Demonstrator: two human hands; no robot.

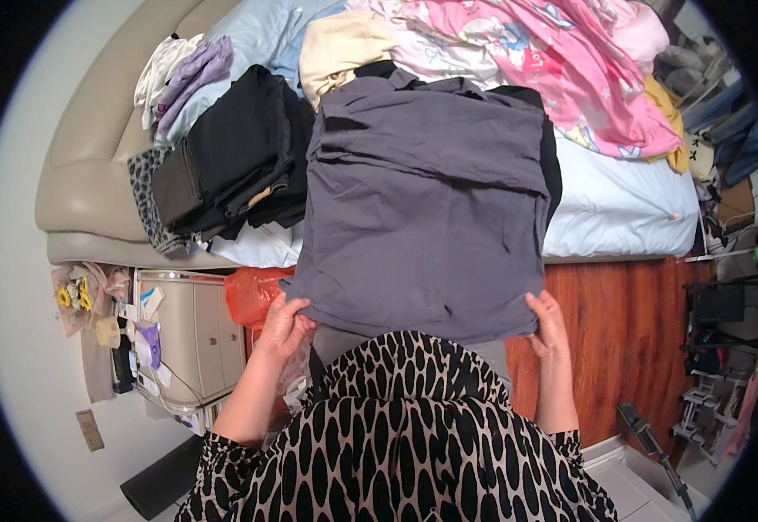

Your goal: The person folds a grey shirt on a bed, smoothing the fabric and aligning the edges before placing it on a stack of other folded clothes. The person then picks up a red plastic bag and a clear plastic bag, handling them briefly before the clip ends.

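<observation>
A dark grey shirt (431, 222) lies spread over the bed's near edge, its upper part creased and partly folded. My left hand (286, 326) pinches its near left corner, and my right hand (547, 323) grips the near right corner. The near hem is stretched between both hands in front of my body. Black cloth (552, 163) shows from under the shirt's right side. Left of the shirt sits a stack of folded black garments (242, 150), beside a cream cloth (340, 49).
A pink printed bedding cloth (575, 72) lies at the back right on the light blue sheet (620, 202). White and lilac clothes (193, 78) lie near the beige headboard (92, 130). A bedside cabinet (199, 333) and red plastic bag (255, 297) stand at left.
</observation>
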